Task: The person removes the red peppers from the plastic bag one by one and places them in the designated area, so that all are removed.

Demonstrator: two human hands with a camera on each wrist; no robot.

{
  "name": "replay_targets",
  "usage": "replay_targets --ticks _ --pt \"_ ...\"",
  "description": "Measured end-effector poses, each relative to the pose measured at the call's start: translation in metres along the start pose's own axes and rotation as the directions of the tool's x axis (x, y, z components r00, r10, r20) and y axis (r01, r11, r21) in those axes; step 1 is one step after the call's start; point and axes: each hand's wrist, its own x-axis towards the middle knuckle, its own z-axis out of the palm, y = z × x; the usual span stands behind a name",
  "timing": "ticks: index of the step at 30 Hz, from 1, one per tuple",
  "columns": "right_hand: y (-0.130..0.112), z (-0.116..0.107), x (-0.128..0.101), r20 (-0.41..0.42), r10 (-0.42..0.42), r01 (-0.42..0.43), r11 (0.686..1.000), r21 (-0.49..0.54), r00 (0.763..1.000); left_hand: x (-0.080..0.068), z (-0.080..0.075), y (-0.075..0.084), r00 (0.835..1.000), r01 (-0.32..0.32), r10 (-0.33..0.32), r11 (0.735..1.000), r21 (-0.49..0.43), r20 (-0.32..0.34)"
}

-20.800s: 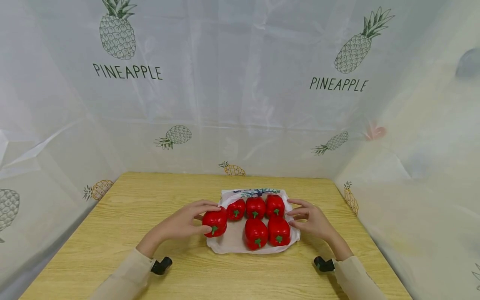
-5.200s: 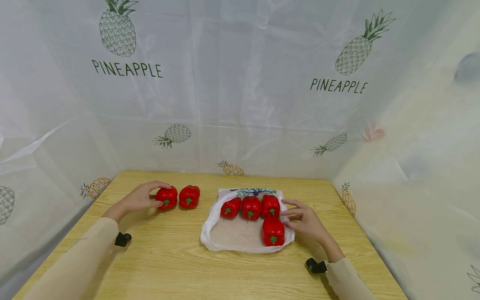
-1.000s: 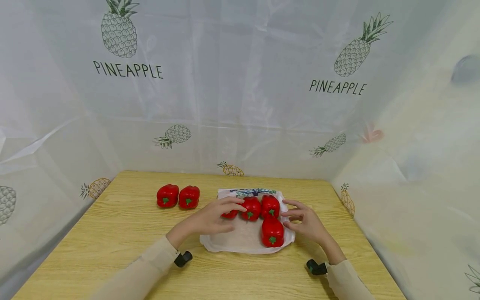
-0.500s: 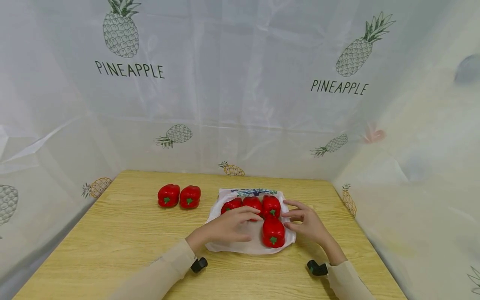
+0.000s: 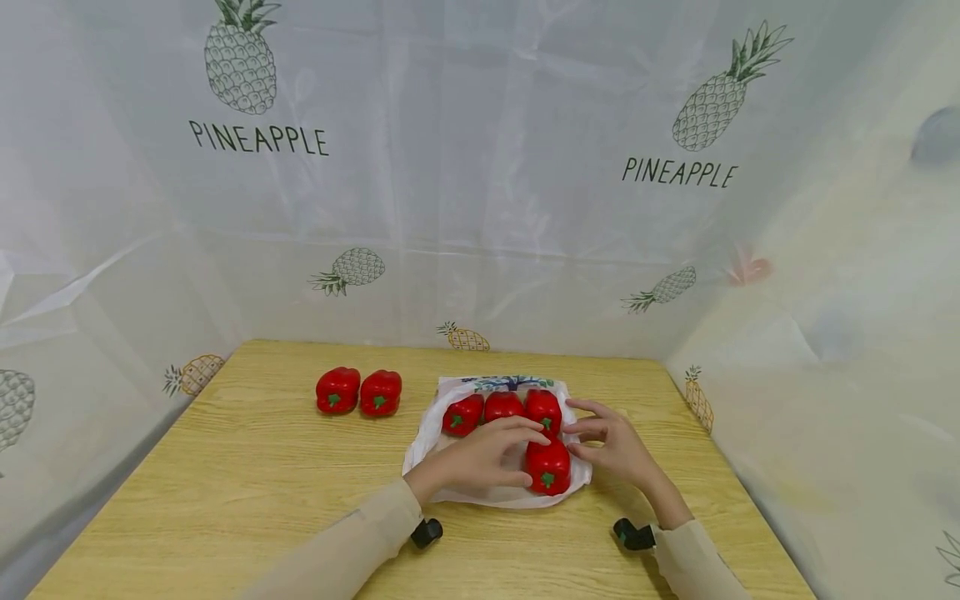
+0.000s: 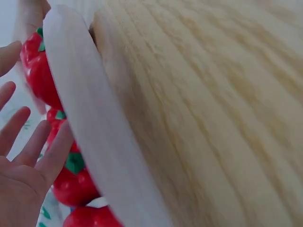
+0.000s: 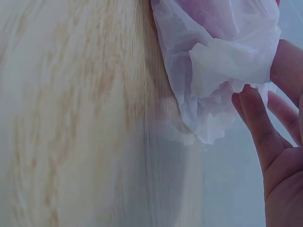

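- In the white bag [image 5: 426, 437], near right corner: near red pepper [image 5: 549, 475], green stem facing the person.
- Left hand [image 5: 483, 460] is over the bag, thumb and fingertips at the left side and top of that pepper. Fingers spread and relaxed, not wrapped around anything; the left wrist view shows them fanned out. Contact with the pepper: cannot tell.
- Right hand [image 5: 611, 437] at the bag's right edge, fingers bent; the right wrist view has fingertips against the crumpled plastic. Pinching it or only touching: cannot tell.
- Behind the near pepper, row of three more in the bag: left back pepper [image 5: 462, 414], middle back pepper [image 5: 503, 404] partly hidden by the left hand, right back pepper [image 5: 542, 407].
- Bag lies on its side, mouth toward the person, blue-green tree print [image 5: 512, 384] at the far end.
- Left of the bag, on the wood-look table [image 5: 225, 492]: outer pepper [image 5: 337, 390] and inner pepper [image 5: 381, 393], side by side, stems toward the person.
- Pale sleeves [image 5: 375, 529] on both arms, black wrist device [image 5: 427, 532] at each cuff.
- Around the table: whitish sheet [image 5: 480, 167] with pineapple prints, "PINEAPPLE" lettered twice.
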Motion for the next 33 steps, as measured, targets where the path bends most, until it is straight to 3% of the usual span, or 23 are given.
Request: replay_targets --ticks 13,33 --pt "0.003 0.001 0.001 -0.013 -0.047 0.047 0.999 -0.015 0.999 0.014 0.018 -0.009 1.000 0.005 -0.005 1.000 -0.006 -0.008" --pt "0.002 0.002 -0.001 -0.004 -0.027 0.027 1.000 -0.002 1.000 0.024 0.021 -0.001 0.997 0.077 -0.078 0.997 -0.026 -0.026"
